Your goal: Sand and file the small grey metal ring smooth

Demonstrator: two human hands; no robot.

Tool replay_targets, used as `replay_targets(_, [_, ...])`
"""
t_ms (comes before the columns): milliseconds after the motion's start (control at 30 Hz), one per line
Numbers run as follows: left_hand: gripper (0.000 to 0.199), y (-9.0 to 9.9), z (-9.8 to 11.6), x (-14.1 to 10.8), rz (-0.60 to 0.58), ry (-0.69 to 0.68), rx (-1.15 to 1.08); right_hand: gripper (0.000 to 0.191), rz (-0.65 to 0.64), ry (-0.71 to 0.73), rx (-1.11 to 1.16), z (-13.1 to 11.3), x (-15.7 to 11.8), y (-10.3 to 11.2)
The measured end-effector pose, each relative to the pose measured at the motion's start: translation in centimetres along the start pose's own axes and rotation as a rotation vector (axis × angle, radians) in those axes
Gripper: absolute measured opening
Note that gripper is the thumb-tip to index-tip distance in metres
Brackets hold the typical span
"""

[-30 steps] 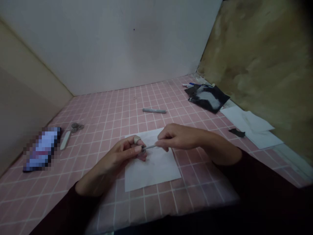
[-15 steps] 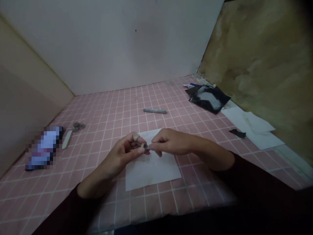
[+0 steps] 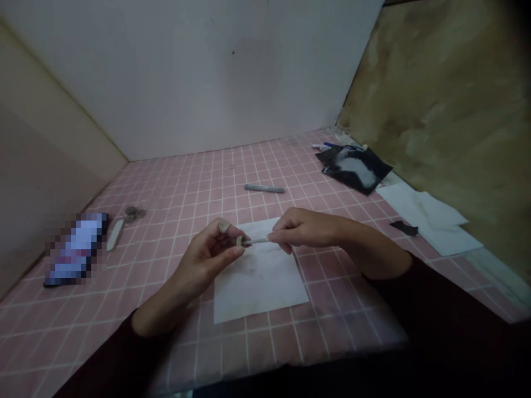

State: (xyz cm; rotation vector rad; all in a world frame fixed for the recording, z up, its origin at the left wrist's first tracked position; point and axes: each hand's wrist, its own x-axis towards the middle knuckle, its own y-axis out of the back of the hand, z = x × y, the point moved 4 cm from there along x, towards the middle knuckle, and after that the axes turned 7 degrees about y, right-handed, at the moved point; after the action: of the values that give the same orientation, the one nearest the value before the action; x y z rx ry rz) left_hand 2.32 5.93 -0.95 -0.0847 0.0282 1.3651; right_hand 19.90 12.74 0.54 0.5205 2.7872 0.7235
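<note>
Over a white sheet of paper [image 3: 257, 293], my left hand [image 3: 207, 251] pinches a small greyish ring [image 3: 239, 241] between thumb and fingers. A pale wrap covers one finger of that hand. My right hand [image 3: 305, 228] is closed on the end of a thin, light-coloured stick [image 3: 259, 241], perhaps a slim file. The far tip of the stick reaches the ring's opening; whether it passes through I cannot tell.
At the left lie a blurred phone-like object [image 3: 77, 249], a white flat strip [image 3: 115, 235] and several small grey rings [image 3: 135, 213]. A grey rod [image 3: 264, 188] lies ahead. Rightward are a powdered black sheet [image 3: 354, 168], white papers [image 3: 452, 235] and a black scrap [image 3: 404, 227].
My right hand has drawn back to the right and slightly up, so more of the thin stick shows between the hands. My left hand has shifted slightly left with the ring.
</note>
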Motion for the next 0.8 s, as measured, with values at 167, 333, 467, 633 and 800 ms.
replay_targets(167, [0.018,-0.2,-0.2,0.0,-0.046,0.074,-0.009,0.039,0.044,0.016,-0.046,-0.8,0.0,-0.1])
replay_targets(333, [0.016,0.0,-0.1,-0.1,-0.015,0.082,-0.066,0.039,0.057,0.025,-0.129,-1.0,-0.3,0.1])
replay_targets(467, [0.016,-0.3,-0.2,-0.2,-0.037,0.123,-0.074,0.037,0.096,0.025,-0.127,-1.3,-0.3,-0.1])
replay_targets(633, [0.015,-0.2,0.0,-0.1,-0.027,0.149,-0.099,0.039,0.081,0.044,-0.171,-1.4,-0.4,0.3])
replay_targets(800, [0.017,-0.6,-0.6,0.0,-0.108,0.199,-0.168,0.036,0.108,0.03,-0.176,-1.6,-0.1,-0.3])
